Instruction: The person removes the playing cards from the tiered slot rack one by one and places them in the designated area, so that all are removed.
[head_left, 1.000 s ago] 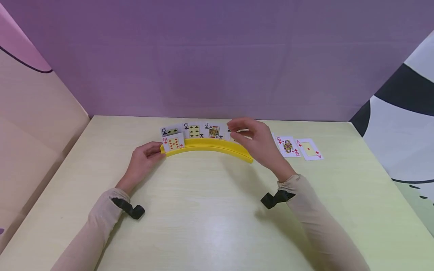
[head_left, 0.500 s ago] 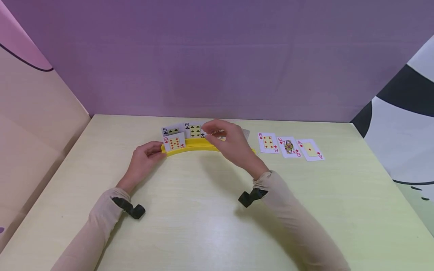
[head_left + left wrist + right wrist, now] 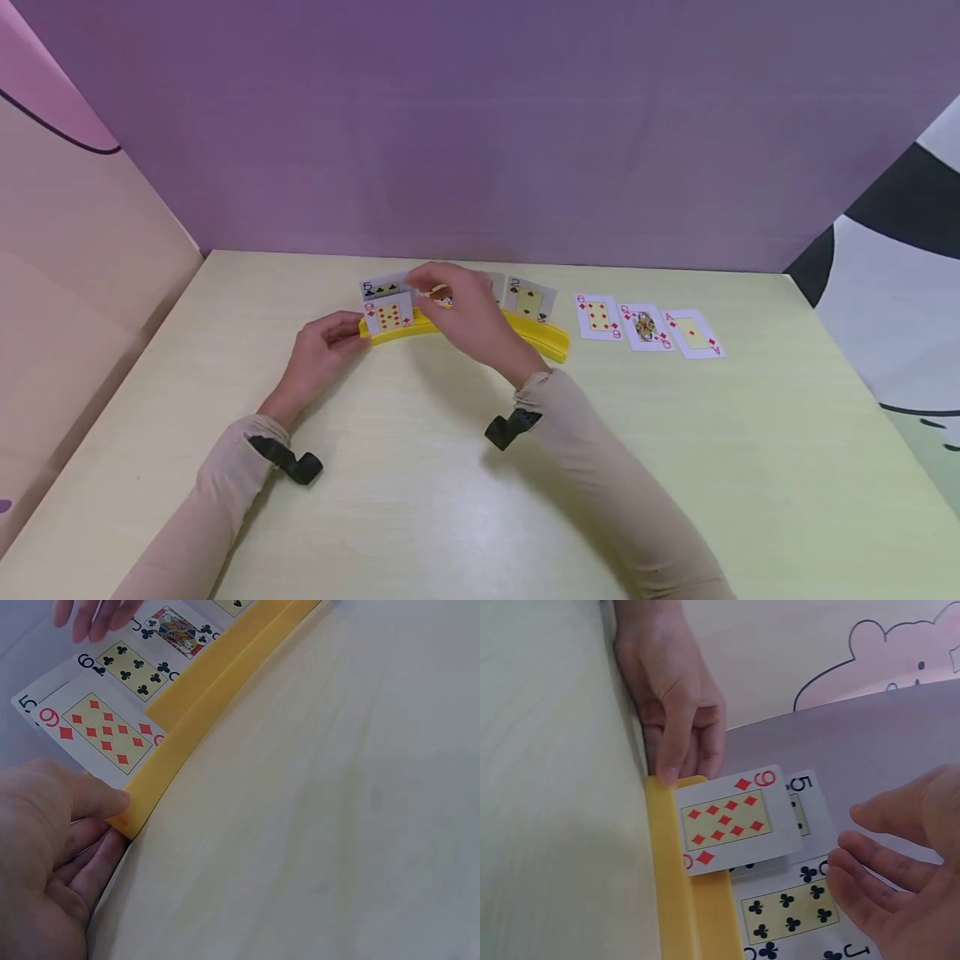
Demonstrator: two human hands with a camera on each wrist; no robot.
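Note:
My left hand point(image 3: 318, 358) grips the left end of a curved yellow card holder point(image 3: 547, 337), thumb on one side and fingers on the other. In the holder's front slot, at that end, stands the nine of diamonds point(image 3: 105, 735). Behind it, partly covered, is a black five point(image 3: 799, 814). The six of clubs point(image 3: 131, 671) and jack of clubs point(image 3: 176, 634) follow along the rear row, then a black-suited card point(image 3: 531, 298) at the right. My right hand point(image 3: 468, 312) hovers in front of the six and jack, thumb and fingers apart with nothing between them.
To the right of the holder, the six of diamonds point(image 3: 598, 317), queen of diamonds point(image 3: 645, 327) and ace of diamonds point(image 3: 693, 334) lie face up on the pale wooden table point(image 3: 420, 500). A purple backdrop point(image 3: 480, 133) rises behind the table's far edge.
My right hand has moved left along the holder, uncovering the black-suited card at the right and the six of diamonds. The left hand keeps its grip on the holder's end.

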